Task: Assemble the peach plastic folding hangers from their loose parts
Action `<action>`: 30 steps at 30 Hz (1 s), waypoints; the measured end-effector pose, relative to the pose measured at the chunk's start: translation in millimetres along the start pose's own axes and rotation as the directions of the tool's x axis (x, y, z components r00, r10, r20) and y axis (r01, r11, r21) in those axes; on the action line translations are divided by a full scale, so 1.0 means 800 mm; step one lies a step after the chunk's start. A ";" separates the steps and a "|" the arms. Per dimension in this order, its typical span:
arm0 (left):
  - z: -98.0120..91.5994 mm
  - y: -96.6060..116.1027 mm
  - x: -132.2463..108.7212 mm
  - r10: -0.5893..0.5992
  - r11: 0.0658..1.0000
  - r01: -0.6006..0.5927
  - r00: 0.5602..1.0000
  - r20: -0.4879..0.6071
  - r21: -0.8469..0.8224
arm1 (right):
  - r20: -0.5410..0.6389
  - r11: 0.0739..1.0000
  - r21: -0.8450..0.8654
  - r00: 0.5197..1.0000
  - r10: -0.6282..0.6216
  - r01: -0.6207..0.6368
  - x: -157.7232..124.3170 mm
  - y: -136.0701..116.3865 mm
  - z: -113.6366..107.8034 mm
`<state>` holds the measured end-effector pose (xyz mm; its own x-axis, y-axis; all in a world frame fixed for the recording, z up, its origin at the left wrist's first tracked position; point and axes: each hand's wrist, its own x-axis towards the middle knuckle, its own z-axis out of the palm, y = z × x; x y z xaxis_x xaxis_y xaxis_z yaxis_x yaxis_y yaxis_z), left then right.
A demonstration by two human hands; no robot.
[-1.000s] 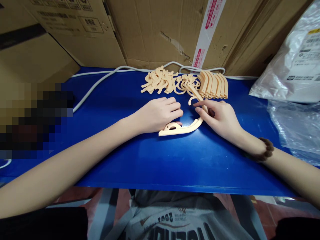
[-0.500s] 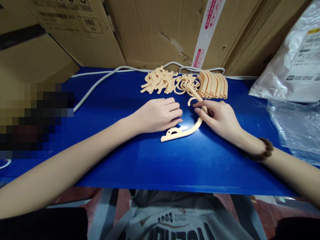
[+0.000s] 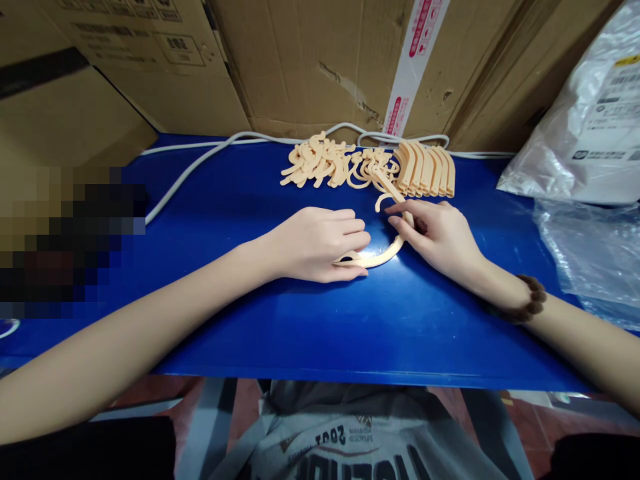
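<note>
A curved peach plastic hanger piece (image 3: 381, 256) lies on the blue table (image 3: 300, 333), spanning between my two hands. My left hand (image 3: 320, 243) covers its near end, thumb and fingers closed round it. My right hand (image 3: 437, 237) pinches the far end, where a small hook (image 3: 386, 197) sticks out. Behind them lie a loose heap of small peach parts (image 3: 325, 163) and a neat row of curved arms (image 3: 427, 170).
Cardboard boxes (image 3: 320, 60) wall off the back of the table. A white cable (image 3: 200, 163) runs along the rear edge. Plastic bags (image 3: 585, 173) sit at the right. A pixelated patch covers the left side. The table's front edge is near my lap.
My left hand let the piece's near end slip out and swing toward me, then moved over it and closed on it. My right hand stayed in place.
</note>
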<state>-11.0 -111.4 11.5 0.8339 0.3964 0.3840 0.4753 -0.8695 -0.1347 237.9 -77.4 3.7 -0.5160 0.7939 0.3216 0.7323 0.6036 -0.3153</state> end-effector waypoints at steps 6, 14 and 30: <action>0.004 -0.005 -0.003 -0.035 0.999 0.037 0.998 -0.046 0.034 | 0.029 0.997 -0.025 0.997 -0.074 0.075 0.000 0.001 0.001; 0.007 -0.014 -0.005 -0.054 0.996 0.060 0.995 -0.079 0.069 | 0.105 0.970 -0.066 0.968 -0.228 0.235 -0.001 -0.007 -0.004; 0.009 -0.018 -0.008 -0.116 0.990 0.120 0.992 -0.050 0.071 | 0.130 0.940 -0.078 0.938 -0.321 0.333 -0.003 -0.012 -0.004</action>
<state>-20.9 -99.3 4.5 0.7578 0.4796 0.4423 0.5906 -0.7925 -0.1525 233.5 -85.7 8.7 -0.7770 0.5604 0.2868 0.5514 0.8256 -0.1195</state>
